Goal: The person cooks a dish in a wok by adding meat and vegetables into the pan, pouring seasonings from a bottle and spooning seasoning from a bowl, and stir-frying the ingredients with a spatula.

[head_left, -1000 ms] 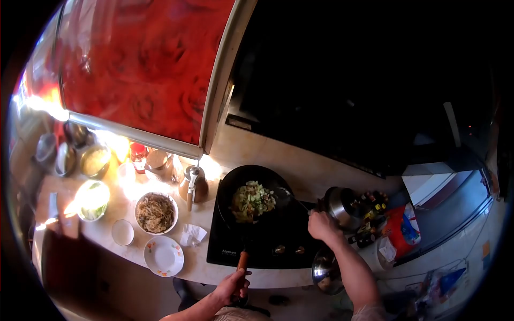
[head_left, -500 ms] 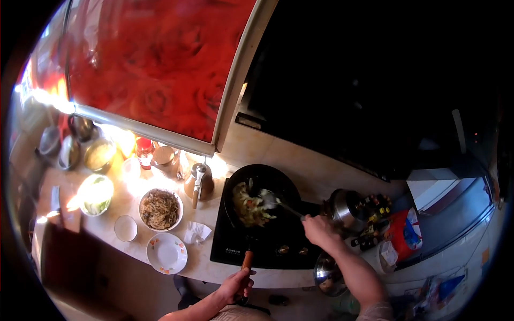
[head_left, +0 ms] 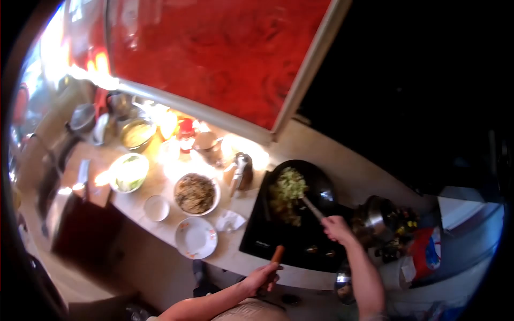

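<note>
My left hand is closed round the brown wooden handle of a dark wok on a black cooktop. Higher up and to the right, my right hand grips the end of a long-handled spatula. The spatula's head is among the chopped pale green vegetables in the wok and is mostly hidden by them. Some darker, yellowish pieces lie lower in the wok.
Left of the cooktop are a bowl of brown noodle-like food, a floral plate, a small white bowl and crumpled tissue. A metal pot stands at right. A red cabinet hangs above.
The view has swung left, so the counter appears further right. The spatula has moved within the wok, and the vegetables are now heaped toward its upper part. Both hands keep their holds.
</note>
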The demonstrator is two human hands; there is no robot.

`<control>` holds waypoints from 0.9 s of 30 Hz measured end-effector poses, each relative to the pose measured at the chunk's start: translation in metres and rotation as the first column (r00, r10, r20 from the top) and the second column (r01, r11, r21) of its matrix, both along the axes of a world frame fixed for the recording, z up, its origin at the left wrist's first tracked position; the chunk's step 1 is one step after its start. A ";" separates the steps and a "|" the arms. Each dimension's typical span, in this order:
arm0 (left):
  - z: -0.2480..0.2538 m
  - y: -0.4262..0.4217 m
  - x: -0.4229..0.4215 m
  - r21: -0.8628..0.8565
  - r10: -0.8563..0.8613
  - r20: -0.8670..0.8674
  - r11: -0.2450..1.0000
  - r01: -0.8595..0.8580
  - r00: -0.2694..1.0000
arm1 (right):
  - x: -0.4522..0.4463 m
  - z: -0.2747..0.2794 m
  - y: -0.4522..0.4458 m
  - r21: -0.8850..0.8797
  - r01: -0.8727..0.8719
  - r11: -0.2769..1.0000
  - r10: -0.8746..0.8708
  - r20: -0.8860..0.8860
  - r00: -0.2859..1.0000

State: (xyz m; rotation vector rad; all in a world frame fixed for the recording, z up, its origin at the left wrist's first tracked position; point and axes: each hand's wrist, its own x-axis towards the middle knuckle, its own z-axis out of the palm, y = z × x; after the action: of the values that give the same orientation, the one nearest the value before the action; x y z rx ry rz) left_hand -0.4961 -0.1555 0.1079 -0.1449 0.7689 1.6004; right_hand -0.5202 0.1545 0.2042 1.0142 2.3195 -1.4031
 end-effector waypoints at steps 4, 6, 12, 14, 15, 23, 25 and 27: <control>0.004 0.001 -0.001 0.014 0.015 -0.008 1.000 -0.014 1.000 | 0.020 0.035 -0.021 0.707 -0.249 0.662 0.381 -0.032 0.924; 0.001 0.003 0.000 0.024 0.016 0.008 1.000 -0.016 1.000 | 0.033 0.054 -0.042 0.770 -0.314 0.555 0.398 0.086 0.913; 0.004 0.003 -0.001 0.001 0.016 0.039 1.000 -0.016 0.999 | 0.055 0.057 -0.100 0.760 -0.535 0.370 0.339 0.426 0.839; 0.003 0.001 -0.001 0.004 0.026 0.032 1.000 -0.026 0.999 | 0.031 0.035 -0.094 0.786 -0.447 0.427 0.294 0.347 0.891; 0.002 0.001 0.002 0.010 0.032 0.030 0.999 -0.032 0.999 | 0.022 0.035 -0.090 0.806 -0.381 0.453 0.294 0.268 0.917; 0.007 -0.003 -0.002 0.022 0.011 0.074 1.000 -0.013 0.997 | 0.057 0.029 -0.075 0.727 -0.282 0.626 0.347 0.064 0.936; 0.004 -0.002 -0.003 0.027 0.008 0.051 1.000 -0.009 0.999 | 0.084 0.061 -0.074 0.728 -0.305 0.614 0.330 0.114 0.937; 0.000 0.000 -0.001 0.026 0.000 0.031 1.000 -0.001 1.000 | 0.095 0.081 -0.077 0.706 -0.416 0.573 0.324 0.271 0.906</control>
State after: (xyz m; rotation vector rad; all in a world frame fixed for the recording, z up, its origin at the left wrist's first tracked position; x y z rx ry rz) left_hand -0.4969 -0.1558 0.1075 -0.1510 0.7238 1.6043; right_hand -0.4247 0.0779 0.2848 0.6435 2.8434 -0.1549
